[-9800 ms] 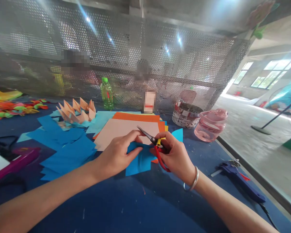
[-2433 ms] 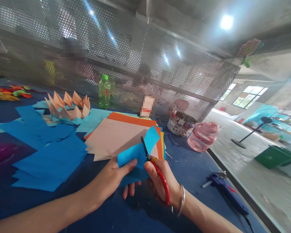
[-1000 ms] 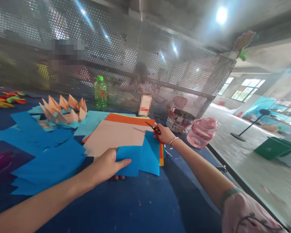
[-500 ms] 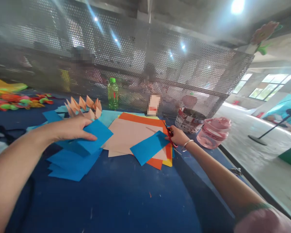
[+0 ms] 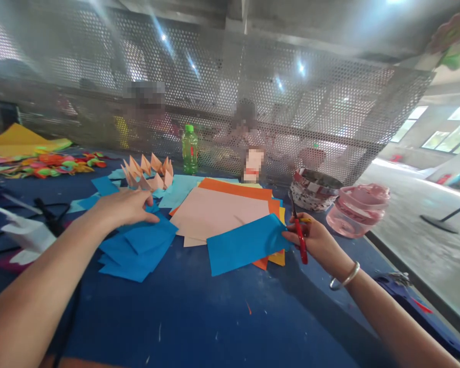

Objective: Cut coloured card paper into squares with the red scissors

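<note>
My left hand (image 5: 124, 207) lies flat with fingers stretched on a pile of blue paper pieces (image 5: 140, 245) at the left. My right hand (image 5: 314, 240) grips red-handled scissors (image 5: 299, 232), blades pointing up, and pinches the right edge of a long blue paper strip (image 5: 245, 243). That strip rests over a stack of pink, orange and yellow sheets (image 5: 226, 209) on the blue table (image 5: 199, 322).
Folded peach paper shapes (image 5: 147, 171) and a green bottle (image 5: 189, 148) stand at the back. A woven basket (image 5: 314, 189) and a pink container (image 5: 356, 209) sit right. A blue glue gun (image 5: 417, 312) lies near the right edge. Perforated metal screen behind, people beyond it.
My left hand set its blue piece down on the pile and now rests flat on it. My right hand drew back toward me with the scissors and the blue strip.
</note>
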### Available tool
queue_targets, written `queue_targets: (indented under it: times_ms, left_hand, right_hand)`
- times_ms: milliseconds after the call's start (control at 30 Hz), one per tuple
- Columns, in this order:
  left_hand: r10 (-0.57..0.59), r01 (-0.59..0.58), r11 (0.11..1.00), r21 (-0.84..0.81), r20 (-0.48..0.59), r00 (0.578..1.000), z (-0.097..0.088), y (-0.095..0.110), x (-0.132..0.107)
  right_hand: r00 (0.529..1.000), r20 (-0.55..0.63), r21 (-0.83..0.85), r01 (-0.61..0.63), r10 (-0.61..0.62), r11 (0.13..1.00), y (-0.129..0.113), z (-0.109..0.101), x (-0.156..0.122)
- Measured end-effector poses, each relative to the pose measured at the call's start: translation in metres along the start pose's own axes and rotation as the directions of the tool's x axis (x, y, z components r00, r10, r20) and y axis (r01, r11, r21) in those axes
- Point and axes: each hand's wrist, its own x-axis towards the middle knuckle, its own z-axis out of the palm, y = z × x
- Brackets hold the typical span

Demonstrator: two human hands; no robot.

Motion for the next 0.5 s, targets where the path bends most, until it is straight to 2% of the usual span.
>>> queue_targets:
  times_ms: [133,200,300,400,500]
  left_hand:
    - [0.073,-0.083,0.990,0.117,0.085,0.994,0.008,0.007,-0.007]
    - [0.073,-0.090,0.987,0.134,0.125,0.989,0.014,0.007,-0.008]
    - [0.044,-0.061,0.989,0.137,0.118,0.992,0.021,0.002,-0.003]
    - [-0.009,-0.002,0.996,0.092,0.125,0.992,0.025,-0.005,0.004]
    - [-0.036,0.053,0.996,-0.073,0.217,0.976,0.025,-0.011,0.007]
  right_hand:
    - [0.999,-0.021,0.077,-0.042,0.044,0.996,0.001,0.003,-0.005]
    - [0.998,-0.022,0.102,-0.049,0.051,0.994,0.000,0.003,-0.006]
    - [0.997,-0.009,0.138,-0.070,0.072,0.988,0.000,0.003,-0.007]
    - [0.996,-0.011,0.146,-0.083,0.086,0.986,-0.001,0.004,-0.007]
    - [0.996,-0.018,0.134,-0.079,0.082,0.988,-0.001,0.005,-0.007]
